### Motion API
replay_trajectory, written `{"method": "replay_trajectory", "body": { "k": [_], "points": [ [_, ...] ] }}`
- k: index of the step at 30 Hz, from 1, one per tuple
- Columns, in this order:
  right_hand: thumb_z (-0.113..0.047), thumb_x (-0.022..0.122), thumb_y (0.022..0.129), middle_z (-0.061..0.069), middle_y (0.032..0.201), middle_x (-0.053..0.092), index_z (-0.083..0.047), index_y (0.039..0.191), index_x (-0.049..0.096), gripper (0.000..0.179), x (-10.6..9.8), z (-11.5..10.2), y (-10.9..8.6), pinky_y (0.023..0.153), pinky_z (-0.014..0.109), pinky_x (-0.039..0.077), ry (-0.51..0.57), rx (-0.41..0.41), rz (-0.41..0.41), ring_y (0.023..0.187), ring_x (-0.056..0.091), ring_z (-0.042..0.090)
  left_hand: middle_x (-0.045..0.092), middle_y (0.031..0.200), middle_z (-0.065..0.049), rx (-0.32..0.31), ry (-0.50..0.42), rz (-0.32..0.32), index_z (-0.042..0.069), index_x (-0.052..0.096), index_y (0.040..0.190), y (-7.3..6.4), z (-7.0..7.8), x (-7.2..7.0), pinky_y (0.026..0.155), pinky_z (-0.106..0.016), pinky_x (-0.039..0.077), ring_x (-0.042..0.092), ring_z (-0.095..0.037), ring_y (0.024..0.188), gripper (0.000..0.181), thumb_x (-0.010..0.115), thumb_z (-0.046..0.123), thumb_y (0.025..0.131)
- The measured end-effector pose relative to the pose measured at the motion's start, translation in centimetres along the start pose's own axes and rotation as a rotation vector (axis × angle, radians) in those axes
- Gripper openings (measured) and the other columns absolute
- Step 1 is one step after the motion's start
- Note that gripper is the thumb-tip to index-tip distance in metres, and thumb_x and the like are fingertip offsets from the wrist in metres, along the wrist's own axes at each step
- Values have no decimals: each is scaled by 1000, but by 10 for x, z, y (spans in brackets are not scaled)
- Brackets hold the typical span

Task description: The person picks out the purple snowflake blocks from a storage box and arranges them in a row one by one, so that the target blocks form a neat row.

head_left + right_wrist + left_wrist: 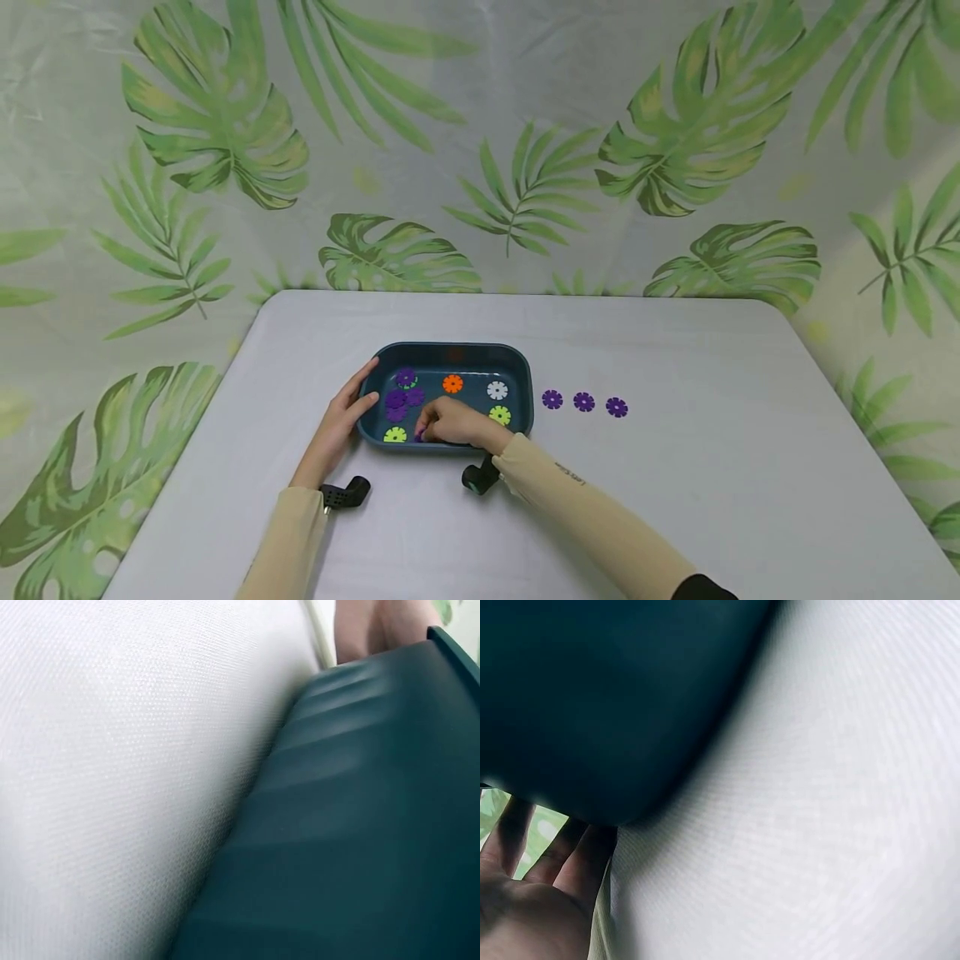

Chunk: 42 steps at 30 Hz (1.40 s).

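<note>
From my remote seat I have the dark teal, rounded rectangular tray (442, 447) on the white-covered table (720, 467), with the left hand (341, 421) holding it at its left end, thumb over the rim and fingers along the outside. The right hand (448, 421) is down inside, near the front wall, its fingers curled in and pinching a purple notched disc (419, 436) that I can see only in part. Just left of that grip lies a yellow-green notched disc (394, 434), and behind it a cluster of purple discs (396, 400) overlaps; at the cluster's back, one purple piece covers most of a green disc (406, 385). Further right in the tray I make out an orange notched disc (452, 383), a white one (497, 390) and a second yellow-green disc (499, 414) near the right forearm. Outside, to the tray's right, three purple discs (584, 402) sit apart in a row on the cloth. Both wrist views give me mostly the tray's outer wall and white fabric, the right hand's fingertips hidden from me there. Behind the table hangs a pale backdrop (420, 167) printed with green leaves.
</note>
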State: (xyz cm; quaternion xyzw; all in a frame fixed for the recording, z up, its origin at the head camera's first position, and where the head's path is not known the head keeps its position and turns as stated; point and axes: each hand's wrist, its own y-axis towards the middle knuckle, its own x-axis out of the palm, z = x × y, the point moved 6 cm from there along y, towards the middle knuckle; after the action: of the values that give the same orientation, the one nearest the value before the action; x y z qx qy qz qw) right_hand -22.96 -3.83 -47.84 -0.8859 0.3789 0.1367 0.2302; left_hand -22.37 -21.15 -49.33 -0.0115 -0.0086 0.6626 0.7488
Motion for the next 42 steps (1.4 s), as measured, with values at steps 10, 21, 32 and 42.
{"method": "replay_trajectory", "body": {
  "k": [10, 21, 32, 42],
  "points": [
    [1, 55, 93, 8, 73, 56, 1, 105, 63, 14, -32, -6, -17, 56, 33, 51, 161, -104, 68, 57, 54, 20, 22, 156, 1, 7, 36, 11, 18, 32, 151, 2, -4, -1, 114, -43, 12, 12, -18, 144, 54, 51, 16, 100],
    [-7, 54, 96, 12, 90, 61, 4, 109, 58, 18, -116, 29, -66, 65, 31, 54, 257, -78, 226, 66, 57, 17, 18, 158, -1, -14, 14, -7, 17, 30, 152, -1, 2, 1, 114, -45, 10, 9, -20, 144, 55, 50, 13, 100],
    [-10, 50, 99, 10, 87, 57, 12, 116, 50, 28, -191, 118, -148, 67, 32, 54, 268, 26, 399, 69, 57, 15, 17, 158, -5, -29, 27, -21, 13, 28, 152, -10, 20, 8, 114, -46, 12, 9, -23, 144, 55, 49, 11, 100],
    [-2, 48, 96, 10, 85, 63, 18, 112, 49, 26, -213, 184, -192, 62, 26, 54, 226, 149, 512, 66, 63, 12, 18, 158, -4, -31, 31, -9, 13, 28, 152, -10, 21, 8, 114, -45, 11, 9, -22, 144, 55, 49, 11, 100]
  ]
}}
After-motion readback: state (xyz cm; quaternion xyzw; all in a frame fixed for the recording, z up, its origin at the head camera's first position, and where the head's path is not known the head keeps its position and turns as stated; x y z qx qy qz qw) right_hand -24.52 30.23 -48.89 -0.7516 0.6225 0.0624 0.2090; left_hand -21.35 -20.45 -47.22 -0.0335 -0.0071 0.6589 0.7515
